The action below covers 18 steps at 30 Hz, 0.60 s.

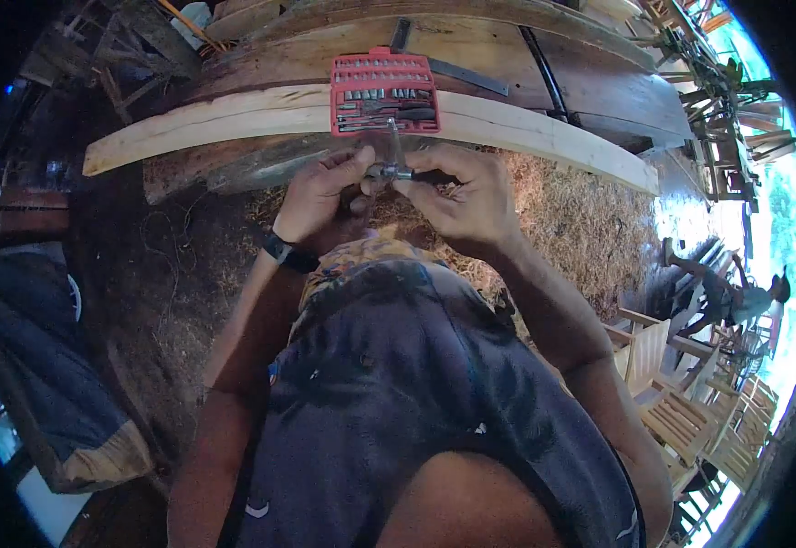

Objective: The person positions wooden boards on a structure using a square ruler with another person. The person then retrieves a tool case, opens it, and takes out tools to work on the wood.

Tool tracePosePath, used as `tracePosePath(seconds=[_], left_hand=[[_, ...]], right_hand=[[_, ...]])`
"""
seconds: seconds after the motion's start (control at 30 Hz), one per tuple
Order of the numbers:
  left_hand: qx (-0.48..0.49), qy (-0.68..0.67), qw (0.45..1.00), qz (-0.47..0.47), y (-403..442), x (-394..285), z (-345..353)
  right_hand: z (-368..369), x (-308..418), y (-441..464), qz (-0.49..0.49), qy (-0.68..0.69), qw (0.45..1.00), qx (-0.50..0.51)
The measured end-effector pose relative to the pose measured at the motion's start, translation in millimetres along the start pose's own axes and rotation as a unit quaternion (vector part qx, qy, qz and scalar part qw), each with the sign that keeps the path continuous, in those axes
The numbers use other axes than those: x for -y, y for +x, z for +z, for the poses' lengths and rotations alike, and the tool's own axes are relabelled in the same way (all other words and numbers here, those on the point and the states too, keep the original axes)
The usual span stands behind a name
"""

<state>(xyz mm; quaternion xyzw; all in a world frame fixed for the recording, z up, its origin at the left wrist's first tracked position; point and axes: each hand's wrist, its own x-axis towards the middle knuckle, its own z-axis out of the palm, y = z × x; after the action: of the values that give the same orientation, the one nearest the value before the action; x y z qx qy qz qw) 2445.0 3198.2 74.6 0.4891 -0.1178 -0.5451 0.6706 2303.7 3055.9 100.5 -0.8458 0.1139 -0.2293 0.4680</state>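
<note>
The flat rectangular red plastic socket case (389, 85) contains silver cylindrical metal sockets (363, 94) and a black tool handle (416, 114). The slim metal hand tool (398, 172) has a bright silver finish. The long sawn timber board (544, 134) is pale yellow-tan. The banded wristwatch (292, 256) is black. The sleeveless fabric shirt (371, 365) is dark navy with small white marks; the fabric shorts (371, 250) carry a mottled yellow and grey-blue pattern. The slatted wooden chairs (681, 420) are light tan.
</note>
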Motion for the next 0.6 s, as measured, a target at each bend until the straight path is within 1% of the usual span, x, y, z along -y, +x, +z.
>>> tracePosePath(seconds=[0.1, 0.2, 0.33, 0.4, 0.53, 0.6], left_hand=[[-0.054, -0.033, 0.998, -0.018, -2, -5, 12], [-0.033, -0.025, 0.999, 0.016, 4, 2, 7], [-0.04, 0.003, 0.998, 0.038, 8, 2, 6], [-0.057, 0.037, 0.997, 0.047, 9, 1, 8], [-0.072, 0.041, 0.996, 0.037, 8, -2, 12], [-0.082, 0.063, 0.994, 0.041, 7, -4, 16]], right_hand=[[-6, 3, 1, -0.015, -0.019, 1.0, 0.002], [-7, 2, 2, -0.041, -0.034, 0.999, 0.002], [-8, -1, 4, -0.106, -0.049, 0.993, -0.02], [-9, -1, 6, -0.105, -0.062, 0.992, -0.02], [-11, 2, 6, -0.095, -0.076, 0.993, -0.001], [-8, -7, 7, -0.133, -0.097, 0.986, -0.002]])
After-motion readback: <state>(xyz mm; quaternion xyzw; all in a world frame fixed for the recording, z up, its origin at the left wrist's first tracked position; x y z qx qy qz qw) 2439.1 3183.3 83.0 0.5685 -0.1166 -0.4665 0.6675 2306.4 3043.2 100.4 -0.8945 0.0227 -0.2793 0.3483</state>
